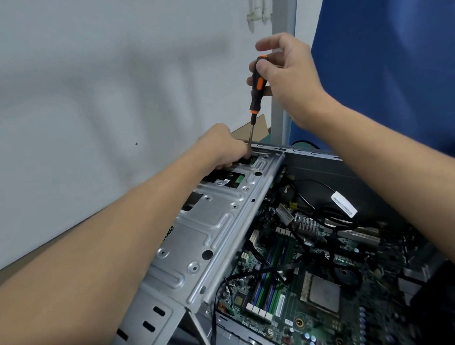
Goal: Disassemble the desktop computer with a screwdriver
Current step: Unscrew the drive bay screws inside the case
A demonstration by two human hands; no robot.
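Observation:
The open desktop computer case lies on its side, its grey metal drive bracket [198, 241] running from lower left to the far corner. Beside it the green motherboard [291, 281] shows memory sticks, a processor and black cables. My right hand [287, 73] grips the black and orange handle of a screwdriver [255, 87]. The screwdriver stands nearly upright, its tip down at the far end of the bracket. My left hand [225, 149] rests at that far end with fingers curled around the bracket's edge, right beside the screwdriver tip. The screw itself is hidden by my fingers.
A pale wall [87, 100] rises close on the left and behind. A blue partition [388, 61] and a grey post [283, 112] stand at the right rear. A piece of brown cardboard [258, 132] leans behind the case. Loose black cables [314, 220] cross the motherboard.

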